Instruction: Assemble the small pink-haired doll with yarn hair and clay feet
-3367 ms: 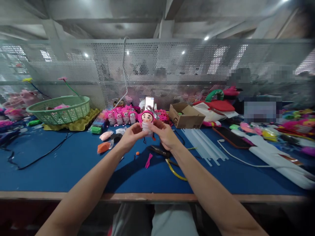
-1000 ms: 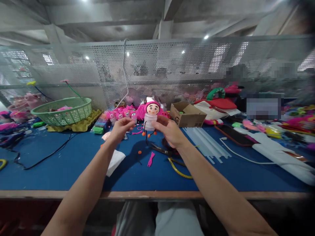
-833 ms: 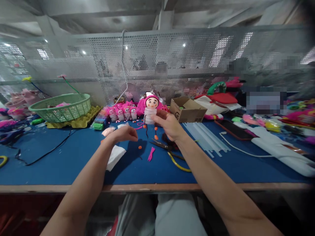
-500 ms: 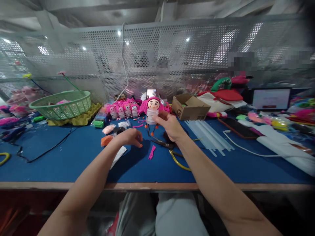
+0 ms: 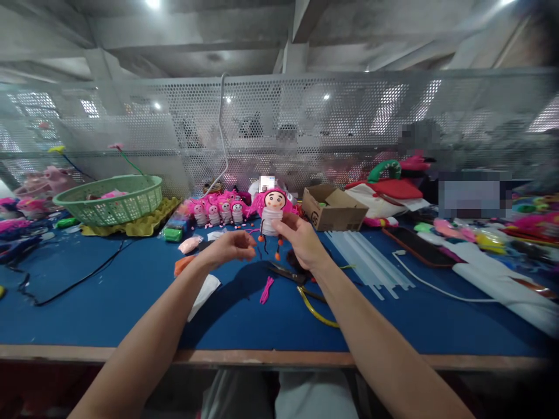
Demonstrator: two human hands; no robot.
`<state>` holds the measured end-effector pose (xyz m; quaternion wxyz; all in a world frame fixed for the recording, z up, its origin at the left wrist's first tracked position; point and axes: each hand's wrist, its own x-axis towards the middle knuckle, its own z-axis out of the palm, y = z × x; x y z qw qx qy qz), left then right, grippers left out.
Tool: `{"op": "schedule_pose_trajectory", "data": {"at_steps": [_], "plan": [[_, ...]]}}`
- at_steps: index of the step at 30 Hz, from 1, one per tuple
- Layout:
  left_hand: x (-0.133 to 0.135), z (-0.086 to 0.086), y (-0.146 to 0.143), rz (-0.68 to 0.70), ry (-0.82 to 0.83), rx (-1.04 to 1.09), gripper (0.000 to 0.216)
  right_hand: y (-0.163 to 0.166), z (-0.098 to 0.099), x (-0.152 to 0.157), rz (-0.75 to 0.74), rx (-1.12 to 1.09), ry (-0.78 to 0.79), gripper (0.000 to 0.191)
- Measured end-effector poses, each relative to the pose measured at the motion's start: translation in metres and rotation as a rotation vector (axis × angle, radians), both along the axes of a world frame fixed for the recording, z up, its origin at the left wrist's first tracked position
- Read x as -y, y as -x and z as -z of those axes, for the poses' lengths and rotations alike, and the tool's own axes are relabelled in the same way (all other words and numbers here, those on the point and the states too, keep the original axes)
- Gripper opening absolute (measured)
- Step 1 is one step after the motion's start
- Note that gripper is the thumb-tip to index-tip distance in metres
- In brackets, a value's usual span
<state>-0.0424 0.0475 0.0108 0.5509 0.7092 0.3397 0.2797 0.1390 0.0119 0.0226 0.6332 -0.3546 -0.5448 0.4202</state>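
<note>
My right hand [image 5: 305,241] grips a small doll [image 5: 273,224] by its white ringed body, holding it upright above the table. The doll has pink yarn hair, a painted face and thin dark limbs with orange balls at some ends. Left of it, my left hand [image 5: 236,245] is closed in a pinch, apart from the doll; orange shows at the fingertips, too small to make out. Beneath the doll lie scissors [image 5: 290,273] with yellow handles and a bundle of pink cord [image 5: 266,290]. An orange packet [image 5: 183,265] lies by my left forearm.
Several similar dolls [image 5: 212,214] stand in a row behind. A green basket [image 5: 109,201] is at the left, a cardboard box [image 5: 335,209] at the back. Clear plastic strips [image 5: 371,262], a phone [image 5: 417,244] and a white cable [image 5: 428,285] lie to the right.
The view has tilted up, so the table sits lower. My left hand has come nearer the doll's legs, its fingers more closed. The doll stays in my right hand, turned slightly.
</note>
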Motion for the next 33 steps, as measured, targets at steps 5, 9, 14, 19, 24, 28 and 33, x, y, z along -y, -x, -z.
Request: {"op": "schedule_pose_trajectory", "data": {"at_steps": [5, 9, 14, 19, 24, 28, 33], "plan": [[0.008, 0.005, -0.015, -0.052, 0.288, 0.273, 0.030, 0.000, -0.006, 0.005, -0.036, -0.025, -0.002, 0.031], [0.016, 0.003, -0.023, -0.030, 0.398, 0.349, 0.025, -0.001, -0.009, 0.006, -0.087, -0.030, -0.010, 0.033], [0.022, 0.001, -0.029, -0.051, 0.495, 0.374, 0.016, -0.006, -0.009, 0.004, -0.035, -0.031, -0.034, 0.035], [0.025, 0.002, -0.033, -0.050, 0.507, 0.406, 0.013, -0.009, -0.013, 0.006, -0.017, -0.011, -0.020, 0.036], [0.022, 0.007, -0.032, -0.034, 0.479, 0.366, 0.011, -0.011, -0.013, 0.007, 0.005, -0.027, -0.013, 0.039], [0.021, 0.008, -0.033, -0.037, 0.455, 0.339, 0.012, -0.011, -0.012, 0.005, 0.010, -0.036, -0.034, 0.037], [0.023, 0.010, -0.036, -0.049, 0.431, 0.327, 0.015, -0.010, -0.012, 0.006, -0.001, -0.022, -0.009, 0.040]]}}
